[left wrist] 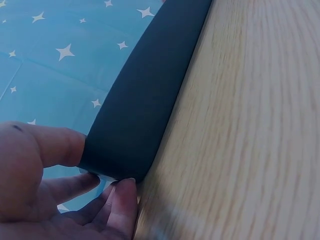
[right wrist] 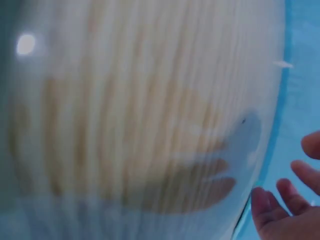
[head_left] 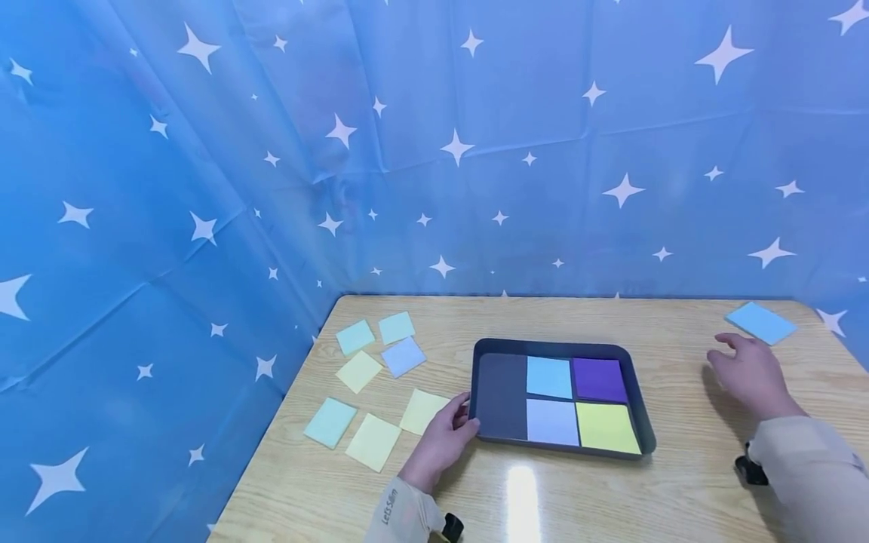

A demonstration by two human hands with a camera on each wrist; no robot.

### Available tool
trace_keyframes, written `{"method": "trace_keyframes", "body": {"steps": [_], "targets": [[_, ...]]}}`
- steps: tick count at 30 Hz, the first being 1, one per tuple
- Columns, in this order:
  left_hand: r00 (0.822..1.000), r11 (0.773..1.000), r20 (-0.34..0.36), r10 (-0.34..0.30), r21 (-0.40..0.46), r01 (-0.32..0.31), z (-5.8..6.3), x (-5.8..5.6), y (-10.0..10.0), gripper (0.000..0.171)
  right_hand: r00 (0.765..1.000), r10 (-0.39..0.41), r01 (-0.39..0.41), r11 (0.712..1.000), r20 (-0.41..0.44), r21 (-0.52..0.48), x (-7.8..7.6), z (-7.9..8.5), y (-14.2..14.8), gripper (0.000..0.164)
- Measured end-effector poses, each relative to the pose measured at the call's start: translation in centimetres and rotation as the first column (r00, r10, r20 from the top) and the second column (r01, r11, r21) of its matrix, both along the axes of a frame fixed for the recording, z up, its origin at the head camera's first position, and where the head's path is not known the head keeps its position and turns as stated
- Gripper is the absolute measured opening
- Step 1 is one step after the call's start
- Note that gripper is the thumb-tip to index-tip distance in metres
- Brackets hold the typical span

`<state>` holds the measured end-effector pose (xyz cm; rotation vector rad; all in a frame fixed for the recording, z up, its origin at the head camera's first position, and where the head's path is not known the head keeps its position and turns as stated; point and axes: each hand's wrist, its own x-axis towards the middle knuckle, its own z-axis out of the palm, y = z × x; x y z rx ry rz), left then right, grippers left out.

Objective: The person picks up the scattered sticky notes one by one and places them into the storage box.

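Note:
A dark, shallow rectangular tray (head_left: 502, 396) lies on the table, its left section bare dark grey. Its other part holds a light blue square note (head_left: 550, 377), a purple square (head_left: 600, 379), a pale lavender square (head_left: 553, 421) and a yellow square (head_left: 606, 427). My left hand (head_left: 444, 437) holds the tray's near left corner, thumb and fingers around the tray wall (left wrist: 142, 85) in the left wrist view. Over the table at the right, my right hand (head_left: 750, 373) has loosely bent fingers and holds nothing. A blue square pad (head_left: 760, 323) lies just beyond it.
Several loose square notes lie left of the tray, among them mint (head_left: 330, 422), pale yellow (head_left: 373, 442) and light blue (head_left: 403, 357) ones. The wooden table (head_left: 686, 483) backs onto a blue star-patterned curtain (head_left: 529, 188).

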<state>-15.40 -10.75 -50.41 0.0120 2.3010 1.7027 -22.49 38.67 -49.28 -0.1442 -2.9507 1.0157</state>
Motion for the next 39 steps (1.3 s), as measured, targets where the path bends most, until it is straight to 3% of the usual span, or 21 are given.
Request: {"method": "trace_keyframes", "body": {"steps": [5, 15, 21, 39], "targets": [[1.0, 1.0, 0.001, 0.001, -0.002, -0.001, 0.0, 0.0, -0.2, 0.056, 0.999, -0.024, 0.024, 1.0, 0.042, -0.001, -0.3, -0.1, 0.7, 0.064], [1.0, 1.0, 0.003, 0.012, -0.022, -0.012, -0.1, -0.3, -0.5, 0.056, 0.995, -0.045, 0.044, 0.999, 0.093, 0.014, -2.6, -0.3, 2.0, 0.069], [1.0, 1.0, -0.008, 0.018, -0.005, -0.018, 0.2, -0.3, -0.7, 0.057, 0.995, 0.013, -0.015, 1.0, 0.103, 0.023, -3.4, -1.0, 2.5, 0.077], [1.0, 0.999, -0.009, 0.008, -0.037, -0.009, -0.2, -0.3, -0.3, 0.056, 0.988, 0.046, -0.05, 0.999, 0.151, 0.022, -3.7, -1.6, 3.7, 0.083]]}}
